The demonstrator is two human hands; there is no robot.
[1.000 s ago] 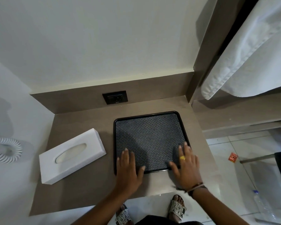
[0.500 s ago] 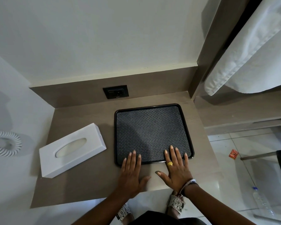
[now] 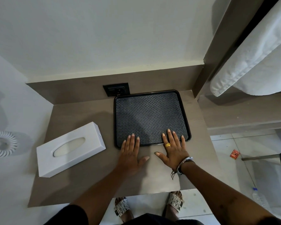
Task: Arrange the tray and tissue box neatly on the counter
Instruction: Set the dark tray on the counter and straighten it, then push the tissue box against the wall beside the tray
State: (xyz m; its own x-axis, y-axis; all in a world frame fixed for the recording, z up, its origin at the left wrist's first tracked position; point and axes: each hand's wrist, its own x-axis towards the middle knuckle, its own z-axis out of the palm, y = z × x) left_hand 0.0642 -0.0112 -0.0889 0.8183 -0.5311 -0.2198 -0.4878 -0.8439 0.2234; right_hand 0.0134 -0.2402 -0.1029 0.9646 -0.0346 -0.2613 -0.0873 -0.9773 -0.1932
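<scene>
Grey-brown bench [image 3: 81,114] fills a white-walled alcove. Over the last second the black rectangular patterned tray [image 3: 150,117] has slid back; its far edge now lies just beside the rear upstand, under the black wall socket [image 3: 116,89], so it looks nearly placed. Left hand [image 3: 131,153] and right hand [image 3: 174,147] lie flat, fingers spread, tips on the tray's near rim. It holds nothing. The white cardboard tissue box [image 3: 70,148] sits askew near the bench's left edge, unstraightened.

Tray [image 3: 149,114] dark textured plastic w/ glossy rim, tissue box [image 3: 70,148] smooth matt white (counter [image 3: 81,116] matt).
</scene>
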